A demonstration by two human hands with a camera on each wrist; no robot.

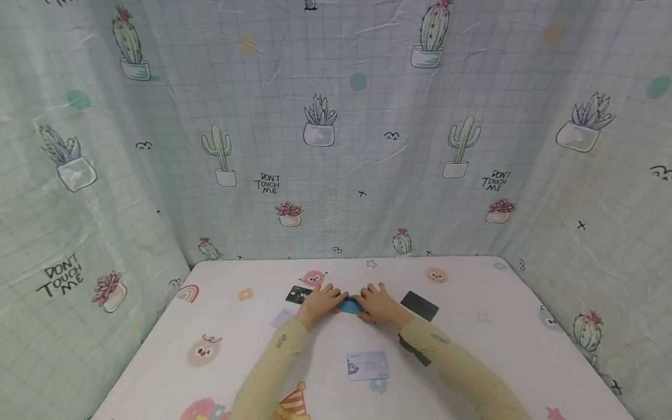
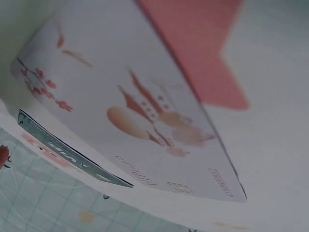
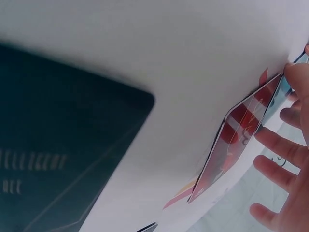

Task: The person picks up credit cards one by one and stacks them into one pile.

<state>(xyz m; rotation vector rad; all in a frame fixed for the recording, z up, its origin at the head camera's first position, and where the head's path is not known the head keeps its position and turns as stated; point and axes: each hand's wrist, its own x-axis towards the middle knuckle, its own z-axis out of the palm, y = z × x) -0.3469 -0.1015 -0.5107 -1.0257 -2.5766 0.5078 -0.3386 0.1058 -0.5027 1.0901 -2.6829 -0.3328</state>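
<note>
In the head view a blue card (image 1: 350, 305) lies between both hands near the back middle of the table. My left hand (image 1: 321, 304) grips its left end, thumb on the card. My right hand (image 1: 379, 304) grips its right end with bent fingers. The right wrist view shows the right hand (image 3: 294, 140) with several fingers apart, beside a red card (image 3: 236, 133), and part of the blue card (image 3: 285, 89) behind the thumb. Only a fingertip of the left hand (image 2: 4, 155) enters the left wrist view, so its grip is hidden there.
A black VISA card (image 1: 297, 294) and a pale card (image 1: 282, 318) lie left of the hands. A dark card (image 1: 420, 305) lies to the right, another dark card (image 1: 420, 353) partly under the right forearm. A silvery card (image 1: 367, 366) lies nearer the front. Patterned curtains (image 1: 341, 175) surround the table.
</note>
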